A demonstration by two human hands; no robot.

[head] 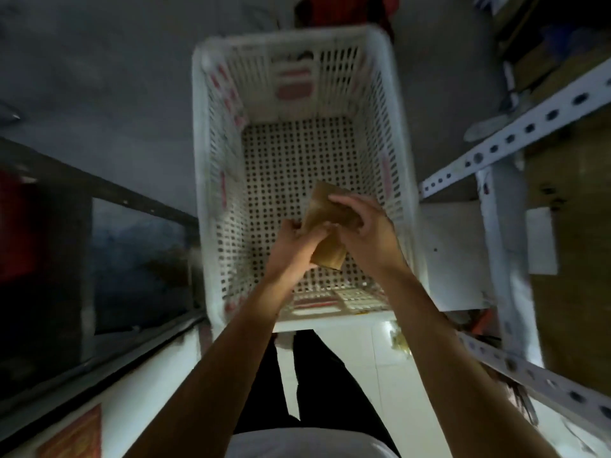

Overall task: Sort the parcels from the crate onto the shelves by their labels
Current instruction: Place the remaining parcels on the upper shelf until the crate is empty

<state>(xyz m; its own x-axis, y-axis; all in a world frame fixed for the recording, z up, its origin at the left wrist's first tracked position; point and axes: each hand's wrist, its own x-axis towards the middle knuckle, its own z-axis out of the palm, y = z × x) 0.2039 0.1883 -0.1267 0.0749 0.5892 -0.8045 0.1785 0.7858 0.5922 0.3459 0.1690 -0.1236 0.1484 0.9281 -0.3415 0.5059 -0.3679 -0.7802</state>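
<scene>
Both hands are on it: a flat brown paper parcel (325, 223) held over the white perforated plastic crate (297, 153), its long axis running from 7 o'clock to 1 o'clock. The left hand (294, 242) pinches the near end, and the right hand (360, 223) curls its fingers over the top. Everything is motion-blurred, so no label or writing is readable. The white slotted metal shelf frame (515, 133) stands at 3 o'clock.

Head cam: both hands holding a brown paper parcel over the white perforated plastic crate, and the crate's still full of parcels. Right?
Not quite. Both the left hand and right hand do hold the brown paper parcel over the white perforated plastic crate, but the head view shows the crate's bottom bare, with no other parcels in it.
</scene>
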